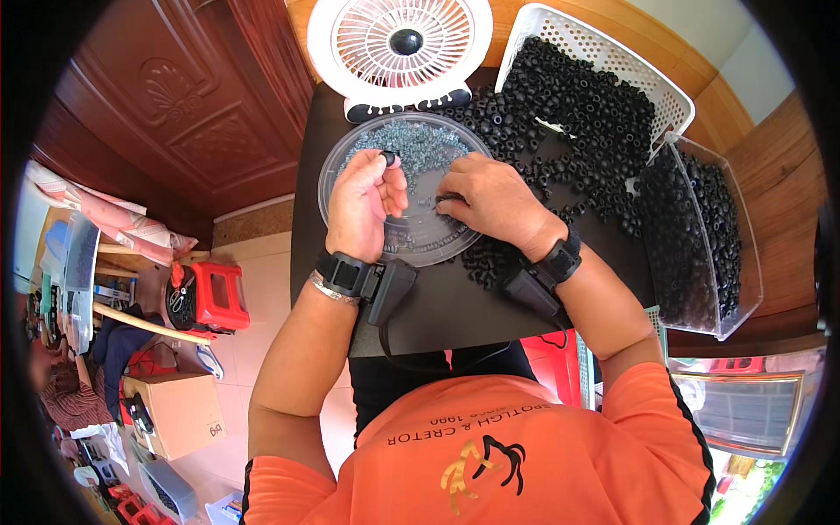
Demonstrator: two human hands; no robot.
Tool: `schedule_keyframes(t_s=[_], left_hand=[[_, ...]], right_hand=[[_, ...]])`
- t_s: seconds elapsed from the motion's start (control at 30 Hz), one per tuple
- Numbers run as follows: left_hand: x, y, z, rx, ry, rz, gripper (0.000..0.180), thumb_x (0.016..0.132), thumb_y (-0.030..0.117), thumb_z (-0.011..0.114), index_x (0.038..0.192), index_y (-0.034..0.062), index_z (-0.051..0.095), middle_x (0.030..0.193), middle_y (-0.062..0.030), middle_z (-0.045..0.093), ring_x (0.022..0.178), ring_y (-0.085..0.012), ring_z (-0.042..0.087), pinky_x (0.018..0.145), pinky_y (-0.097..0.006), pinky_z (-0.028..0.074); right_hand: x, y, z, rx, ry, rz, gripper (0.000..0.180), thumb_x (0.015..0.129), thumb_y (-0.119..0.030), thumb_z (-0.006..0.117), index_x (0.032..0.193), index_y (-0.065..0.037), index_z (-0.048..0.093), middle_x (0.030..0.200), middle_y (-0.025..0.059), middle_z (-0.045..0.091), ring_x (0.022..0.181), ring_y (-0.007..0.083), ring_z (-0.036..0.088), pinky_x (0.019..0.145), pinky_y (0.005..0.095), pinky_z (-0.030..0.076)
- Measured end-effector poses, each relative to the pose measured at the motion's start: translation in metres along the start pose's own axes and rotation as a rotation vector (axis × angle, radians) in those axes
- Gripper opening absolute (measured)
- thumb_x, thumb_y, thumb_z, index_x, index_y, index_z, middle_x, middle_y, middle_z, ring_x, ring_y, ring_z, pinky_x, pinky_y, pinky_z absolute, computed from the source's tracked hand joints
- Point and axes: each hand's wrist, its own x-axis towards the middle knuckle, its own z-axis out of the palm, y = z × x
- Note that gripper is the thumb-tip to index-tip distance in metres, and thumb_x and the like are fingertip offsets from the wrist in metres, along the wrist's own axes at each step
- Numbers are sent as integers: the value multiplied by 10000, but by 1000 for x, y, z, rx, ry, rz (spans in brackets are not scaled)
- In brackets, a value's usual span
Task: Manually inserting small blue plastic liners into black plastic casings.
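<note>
My left hand is raised over the left part of a round clear plastic tray. Its thumb and forefinger pinch a small black ring-shaped part. Small bluish clear pieces lie heaped at the tray's far side, with a few scattered nearer. Over the tray's right side, my right hand has its fingers curled down, and something dark shows under the fingertips; its kind is hidden. Many loose black ring-shaped parts are spread on the dark table to the right of the tray.
A white fan stands behind the tray. At the back right, a white perforated basket lies tipped with black parts spilling out. A clear bin of black parts is at the right edge. A red stool stands on the floor at left.
</note>
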Motion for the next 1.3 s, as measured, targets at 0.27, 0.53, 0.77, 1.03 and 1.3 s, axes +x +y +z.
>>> schedule_keyframes(t_s=[0.27, 0.53, 0.77, 1.03, 1.3], left_hand=[[-1, -2, 6, 21, -78, -113, 186, 939, 217, 483, 959, 49, 560, 763, -52, 602, 598, -141, 561, 532, -244, 420], [-12, -12, 22, 88, -219, -195, 205, 929, 222, 502, 987, 33, 556, 771, -51, 599, 584, -122, 548, 527, -225, 410], [-13, -10, 27, 99, -223, -191, 199, 945, 239, 487, 963, 56, 563, 744, -10, 589, 577, -83, 534, 526, -199, 386], [-14, -10, 28, 85, -172, -170, 206, 948, 232, 481, 985, 46, 560, 740, -15, 585, 582, -95, 538, 528, -209, 390], [-15, -11, 29, -7, -123, -112, 228, 951, 199, 459, 1045, 10, 545, 784, -45, 588, 610, -128, 562, 532, -239, 419]], right_hand=[[5, 8, 9, -11, 63, -5, 113, 801, -116, 646, 881, -36, 649, 786, 82, 610, 796, 241, 600, 730, 348, 491], [5, -4, -6, 1089, 265, 312, 143, 936, -130, 584, 936, -3, 650, 835, 7, 633, 800, 71, 555, 743, 247, 464], [3, -5, 0, 1054, 282, 195, 116, 922, -99, 591, 898, 4, 640, 835, 21, 604, 794, 78, 548, 732, 257, 461], [3, -6, 0, 613, 393, 5, 75, 853, -90, 633, 884, -23, 646, 857, 84, 630, 783, 223, 612, 722, 318, 492], [1, -25, -14, 176, 422, -91, 202, 785, -192, 632, 923, -46, 648, 851, 101, 634, 808, 294, 610, 741, 379, 496]])
